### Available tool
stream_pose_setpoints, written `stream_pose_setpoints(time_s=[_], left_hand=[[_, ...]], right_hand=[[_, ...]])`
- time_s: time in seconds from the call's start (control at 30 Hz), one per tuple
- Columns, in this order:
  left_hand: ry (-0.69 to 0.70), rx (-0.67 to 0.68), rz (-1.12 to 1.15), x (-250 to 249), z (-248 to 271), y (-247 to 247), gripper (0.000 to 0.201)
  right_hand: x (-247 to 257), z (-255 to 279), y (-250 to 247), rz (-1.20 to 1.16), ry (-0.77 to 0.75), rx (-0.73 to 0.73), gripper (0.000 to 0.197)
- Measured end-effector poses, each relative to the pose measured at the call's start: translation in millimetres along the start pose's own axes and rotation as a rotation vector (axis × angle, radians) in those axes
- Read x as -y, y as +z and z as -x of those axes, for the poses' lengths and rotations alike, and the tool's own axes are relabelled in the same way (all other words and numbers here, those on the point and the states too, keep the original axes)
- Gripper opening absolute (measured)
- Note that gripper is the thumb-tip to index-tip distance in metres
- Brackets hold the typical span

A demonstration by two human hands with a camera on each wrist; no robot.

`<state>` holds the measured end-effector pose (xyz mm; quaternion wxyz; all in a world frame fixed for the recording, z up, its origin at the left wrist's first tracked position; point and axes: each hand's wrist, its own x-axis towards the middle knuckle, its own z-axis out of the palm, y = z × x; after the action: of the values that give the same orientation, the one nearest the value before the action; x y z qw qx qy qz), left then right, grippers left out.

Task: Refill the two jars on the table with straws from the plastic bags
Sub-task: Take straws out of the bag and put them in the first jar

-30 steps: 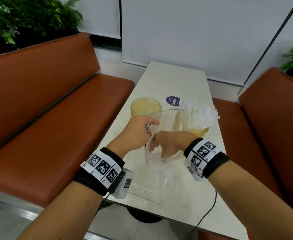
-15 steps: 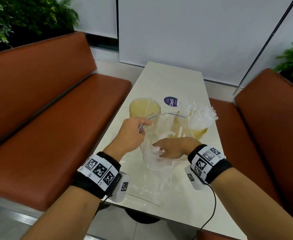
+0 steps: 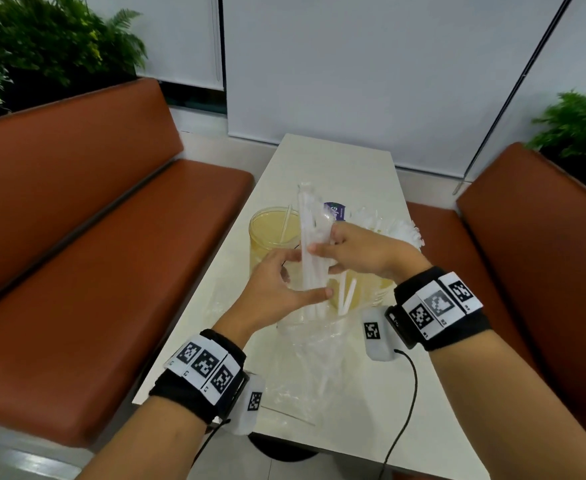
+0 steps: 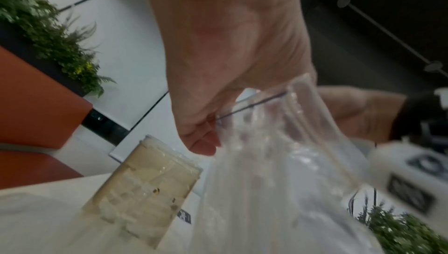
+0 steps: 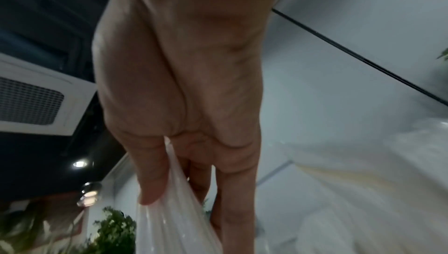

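Note:
My right hand (image 3: 322,242) grips a bundle of white wrapped straws (image 3: 310,223) and holds it upright, its lower ends still inside the clear plastic bag (image 3: 305,355). In the right wrist view the thumb and fingers of the right hand (image 5: 174,191) pinch the straws (image 5: 174,229). My left hand (image 3: 298,275) holds the bag's mouth; the left wrist view shows the left hand's (image 4: 201,139) curled fingers on the rim of the bag (image 4: 278,181). The left jar (image 3: 267,237) holds one straw. The right jar (image 3: 400,230), packed with straws, is half hidden behind my right hand.
The narrow white table (image 3: 336,161) runs between two brown benches (image 3: 76,271) (image 3: 544,254). A purple sticker (image 3: 334,209) lies behind the jars. Another flat clear bag (image 3: 284,407) lies near the table's front edge. A black cable (image 3: 409,393) hangs from my right wrist.
My right hand has risen out of the bag with a bundle of straws in its grip. My left hand has stayed at the bag's mouth.

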<state>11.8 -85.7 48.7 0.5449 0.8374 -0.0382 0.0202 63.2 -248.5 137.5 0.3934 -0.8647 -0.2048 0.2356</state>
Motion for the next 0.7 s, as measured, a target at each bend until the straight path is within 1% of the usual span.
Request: stream_pose_setpoints(time_s=[0.03,0.07,0.1,0.17,0.23,0.3,0.33,0.4,0.43,0.47,0.5,0.53,0.57,0.6,0.63,0.67,0.7], left_hand=[[0.001,-0.014,0.002,-1,-1,4,0.078],[0.004,-0.022,0.037,-3,-3,8,0.078],[0.011,-0.027,0.097,-4,-5,12,0.075],[0.021,-0.059,0.214,-6,-11,21,0.062],[0.004,-0.132,0.253,-7,-16,26,0.044],[-0.017,-0.173,0.22,-5,-20,28,0.02],[-0.024,-0.175,0.192,-4,-22,28,0.013],[-0.024,-0.165,0.155,-2,-23,29,0.014],[-0.018,-0.152,0.151,-2,-23,30,0.015],[-0.016,-0.141,0.153,-3,-23,31,0.016],[-0.027,-0.128,0.16,-2,-23,33,0.017],[-0.034,-0.121,0.166,-2,-24,34,0.018],[-0.027,-0.115,0.17,-1,-24,34,0.018],[-0.004,-0.112,0.17,-2,-23,33,0.018],[0.01,-0.107,0.172,-3,-23,32,0.019],[0.014,-0.102,0.177,-3,-23,31,0.018],[0.004,-0.098,0.184,-4,-22,29,0.018]], right_hand=[[4,-1,-2,-0.017,-0.014,-0.011,0.019],[9,-1,-3,-0.035,-0.03,-0.021,0.018],[13,-2,-3,-0.043,-0.051,-0.024,0.016],[20,-2,0,-0.046,-0.088,-0.047,0.013],[25,-3,4,-0.024,-0.105,-0.102,0.014],[27,-5,3,0.031,-0.141,-0.179,0.027],[28,-6,0,0.052,-0.178,-0.216,0.039],[35,-6,-7,0.013,-0.273,-0.314,0.067],[41,-7,-10,-0.048,-0.341,-0.377,0.072],[49,-6,-11,-0.097,-0.424,-0.439,0.068],[58,-7,-10,-0.096,-0.509,-0.497,0.057],[67,-10,-7,-0.017,-0.581,-0.549,0.043],[72,-13,-4,0.144,-0.62,-0.583,0.033],[76,-17,1,0.353,-0.619,-0.596,0.034],[73,-22,6,0.564,-0.581,-0.592,0.044],[68,-26,12,0.725,-0.536,-0.579,0.05],[61,-29,17,0.808,-0.496,-0.57,0.051]])
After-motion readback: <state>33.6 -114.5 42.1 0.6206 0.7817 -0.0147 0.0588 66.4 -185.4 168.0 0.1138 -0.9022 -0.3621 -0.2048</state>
